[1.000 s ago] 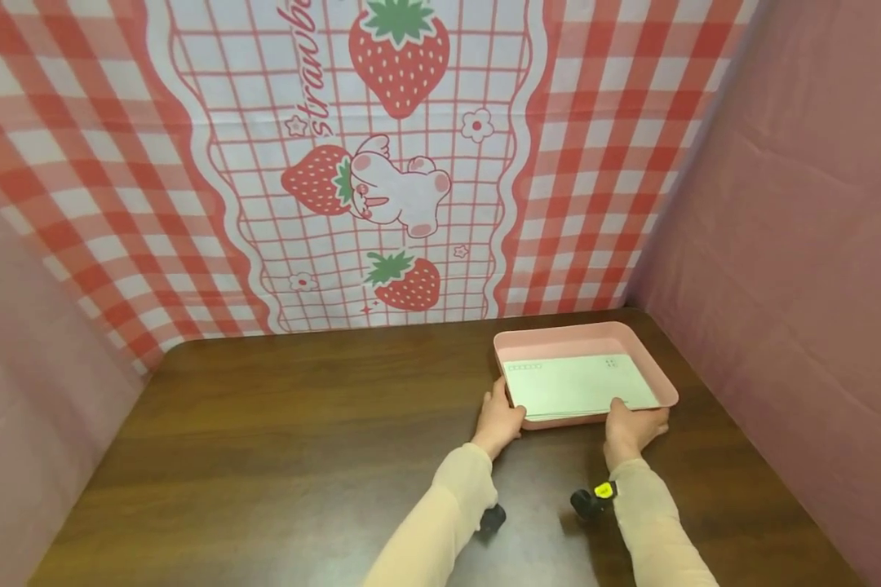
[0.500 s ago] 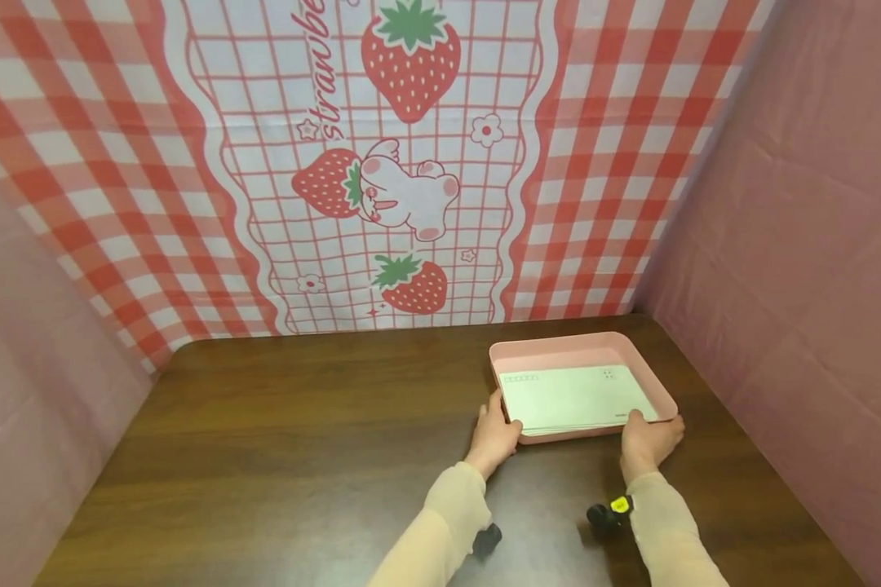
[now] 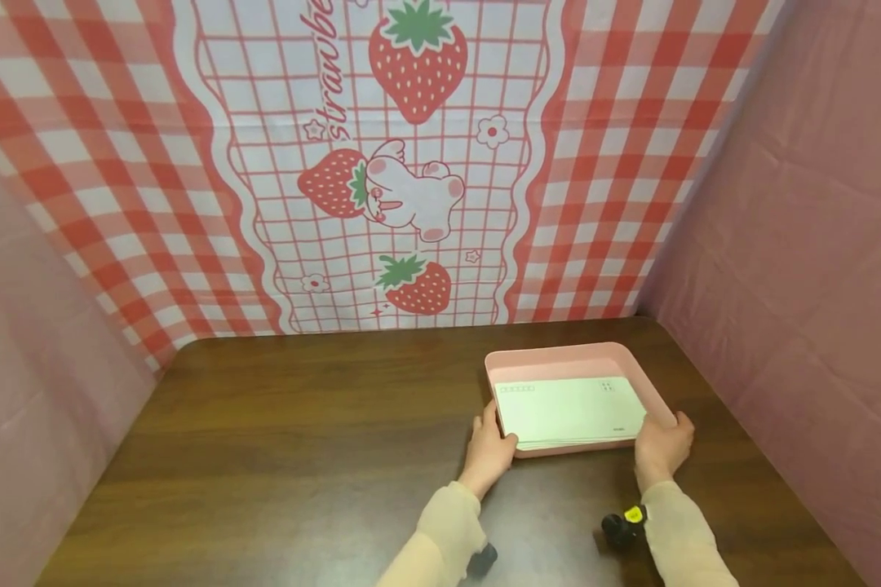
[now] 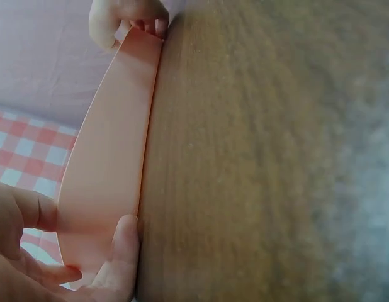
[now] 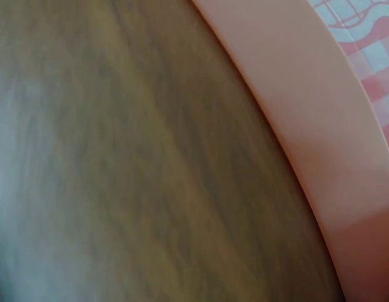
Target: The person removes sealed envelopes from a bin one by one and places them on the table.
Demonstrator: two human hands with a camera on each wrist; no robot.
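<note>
A shallow pink tray [image 3: 558, 360] sits on the right part of the table, with a stack of pale envelopes [image 3: 568, 414] lying in it. My left hand [image 3: 488, 450] grips the near left corner, its thumb over the rim and its fingers along the outer side. At the near right corner, my right hand [image 3: 664, 450] holds the rim with the thumb on top. The left wrist view shows the tray's front wall [image 4: 112, 132] low against the tabletop. Only the tray's wall [image 5: 314, 107] appears in the right wrist view; the right hand is out of sight there.
The brown wooden table [image 3: 286, 440] extends left and forward of the tray. Behind it hangs a red checked strawberry cloth [image 3: 404, 187], and a pink curtain [image 3: 800, 244] stands close on the right. Wrist cameras [image 3: 620, 528] hang under the forearms.
The tray with the envelopes has slid nearer to me and slightly left, both hands still holding it. My right hand has shifted right along the front rim to the corner.
</note>
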